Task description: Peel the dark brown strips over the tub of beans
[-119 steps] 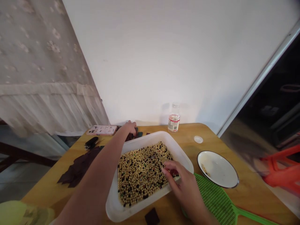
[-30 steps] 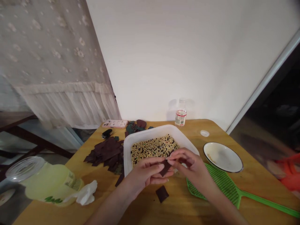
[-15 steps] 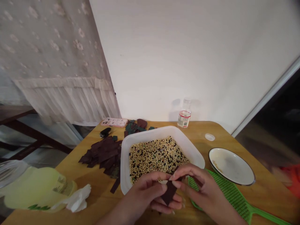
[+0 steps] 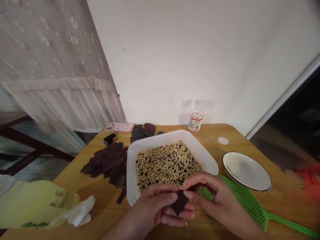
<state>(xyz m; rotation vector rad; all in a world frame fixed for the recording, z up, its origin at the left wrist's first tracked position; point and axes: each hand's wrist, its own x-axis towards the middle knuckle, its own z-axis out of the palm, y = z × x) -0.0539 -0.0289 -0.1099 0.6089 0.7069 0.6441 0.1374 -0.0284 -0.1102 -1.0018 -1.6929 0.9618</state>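
Between my two hands is a small dark brown flat piece (image 4: 179, 202), perhaps leather or cloth; its material is unclear. My left hand (image 4: 162, 205) grips it, thumb on top and fingers spread beneath. My right hand (image 4: 207, 191) pinches its upper edge with thumb and forefinger. Both hands are over the near rim of a white plastic tub (image 4: 133, 176) filled with small round beads (image 4: 165, 163), mostly cream with dark ones mixed in. Left of the tub lies a pile of similar dark brown pieces (image 4: 107, 163).
A green fly swatter (image 4: 246, 203) and a white enamel plate (image 4: 246, 170) lie at right. A clear bottle (image 4: 195, 120) and a white cap (image 4: 223, 140) are behind. At left are a pink phone (image 4: 119, 127), black keys (image 4: 109, 138), dark green scraps (image 4: 141, 133), tissue (image 4: 81, 211) and a yellow jar (image 4: 35, 203).
The view has shifted slightly, so the table things appear a little higher. Both hands still hold the brown piece, with only a small change in finger position.
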